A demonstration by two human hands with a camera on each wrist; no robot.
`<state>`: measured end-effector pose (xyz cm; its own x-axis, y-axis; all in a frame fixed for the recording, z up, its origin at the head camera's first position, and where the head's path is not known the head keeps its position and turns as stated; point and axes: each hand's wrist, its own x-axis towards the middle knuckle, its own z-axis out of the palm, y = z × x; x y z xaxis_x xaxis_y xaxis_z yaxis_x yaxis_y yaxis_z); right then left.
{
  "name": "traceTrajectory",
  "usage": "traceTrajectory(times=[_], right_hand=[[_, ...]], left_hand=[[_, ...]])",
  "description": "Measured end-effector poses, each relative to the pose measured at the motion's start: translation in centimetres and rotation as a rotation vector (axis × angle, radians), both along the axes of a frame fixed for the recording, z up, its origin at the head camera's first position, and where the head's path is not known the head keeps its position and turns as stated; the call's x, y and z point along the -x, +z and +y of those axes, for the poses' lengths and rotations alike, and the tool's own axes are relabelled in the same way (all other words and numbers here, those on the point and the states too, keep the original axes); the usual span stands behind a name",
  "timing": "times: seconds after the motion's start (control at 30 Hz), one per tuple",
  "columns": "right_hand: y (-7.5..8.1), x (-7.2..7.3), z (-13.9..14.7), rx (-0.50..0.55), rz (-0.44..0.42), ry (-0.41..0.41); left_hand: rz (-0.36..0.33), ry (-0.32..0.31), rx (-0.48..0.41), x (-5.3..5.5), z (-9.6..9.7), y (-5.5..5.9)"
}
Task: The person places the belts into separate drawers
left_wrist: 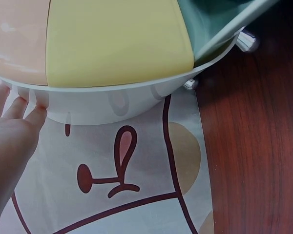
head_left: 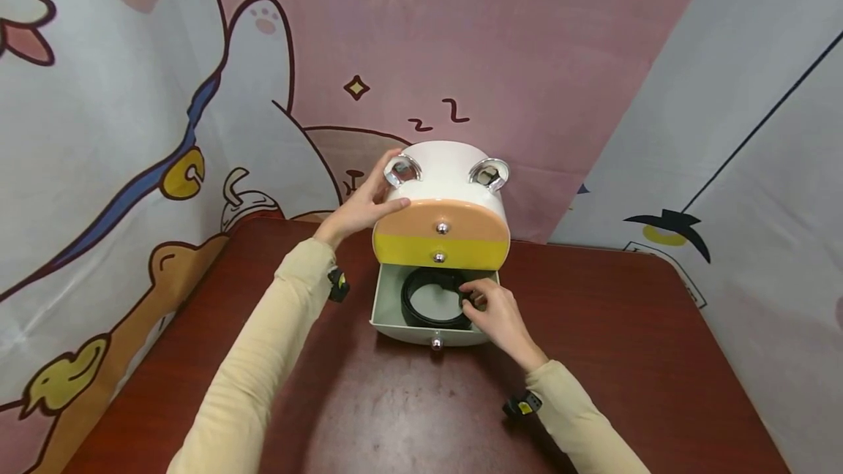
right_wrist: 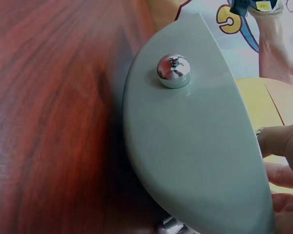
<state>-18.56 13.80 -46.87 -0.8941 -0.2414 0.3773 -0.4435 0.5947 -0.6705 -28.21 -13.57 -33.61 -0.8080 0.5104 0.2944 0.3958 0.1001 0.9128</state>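
Note:
A white drawer cabinet (head_left: 443,174) shaped like an animal head, with two shiny silver ears, stands toward the back of the table. Its lowest, pale green drawer (head_left: 388,330) is pulled out. Inside lies a coiled black belt (head_left: 410,306). The right hand (head_left: 495,311) reaches over the drawer's right side and pinches the coil's right part with thumb and fingers. In the right wrist view its fingertips are partly hidden behind the drawer front (right_wrist: 195,131). The left hand (head_left: 365,203) rests against the cabinet's upper left side, fingers fairly straight on the white shell (left_wrist: 102,105).
Above the open drawer, the orange drawer (head_left: 408,222) and the yellow drawer (head_left: 402,249) are closed, each with a silver knob. The cabinet stands on a dark red wooden table (head_left: 593,328). A cartoon-printed cloth (head_left: 527,35) hangs right behind it.

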Motion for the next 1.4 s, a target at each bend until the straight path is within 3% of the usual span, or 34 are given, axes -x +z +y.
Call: traceTrajectory(times=[0.27, 0.5, 0.63, 0.9, 1.4], right_hand=[[-0.1, -0.8, 0.1, 0.068, 0.016, 0.069], [-0.1, -1.4, 0.0, 0.086, 0.028, 0.113], [-0.1, -1.7, -0.1, 0.069, 0.047, 0.125], [-0.1, -2.4, -0.6, 0.030, 0.167, 0.153], [0.3, -3.5, -1.5, -0.004, 0.168, 0.166]], left_hand=[[0.024, -0.003, -0.002, 1.4, -0.2, -1.5], [0.002, 0.004, 0.007, -0.1, 0.0, 0.0], [0.003, 0.001, 0.003, -0.1, 0.1, -0.1], [0.003, -0.001, 0.002, -0.2, 0.0, -0.1], [-0.001, -0.005, -0.007, -0.1, 0.0, -0.2]])
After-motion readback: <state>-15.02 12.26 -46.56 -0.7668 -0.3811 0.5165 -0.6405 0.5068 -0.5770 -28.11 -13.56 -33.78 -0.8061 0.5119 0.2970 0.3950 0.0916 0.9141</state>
